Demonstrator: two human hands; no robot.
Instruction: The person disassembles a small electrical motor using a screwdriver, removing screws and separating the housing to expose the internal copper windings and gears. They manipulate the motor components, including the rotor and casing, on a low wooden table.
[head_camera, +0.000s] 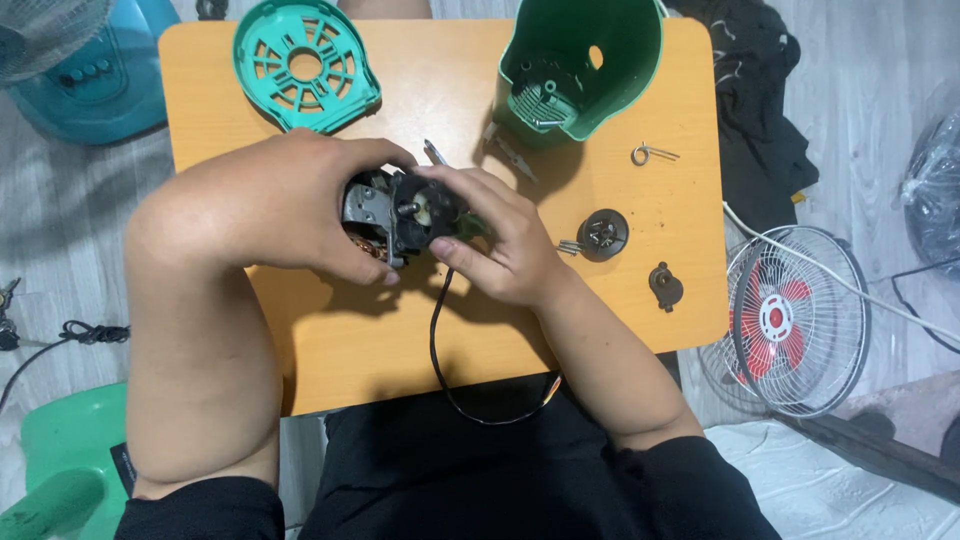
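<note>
**Two hands grip a small fan motor above an orange desk**

The motor (400, 215) sits between both hands, held just above the middle of the desk (350, 350), its short metal shaft facing up toward the camera. The left hand (285, 205) wraps around the motor's metal side, fingers (375, 268) curled and pressed against the copper windings. The right hand (500, 245) closes on the dark plastic end, thumb and fingers pinching it from above and below. A black cable (440, 350) hangs from the motor, runs across the desk and drops over the near edge.

Beyond the hands, a teal round grille cover (305, 65) lies flat at the desk's far left, and a green fan housing (580, 70) stands at the far right. A small metal spring clip (650, 153) lies near the housing. To the right of the hands rest a round dark knob part (603, 235) and a smaller dark piece (665, 286). On the floor to the right lies a fan with red blades (785, 320) in a wire cage.
</note>
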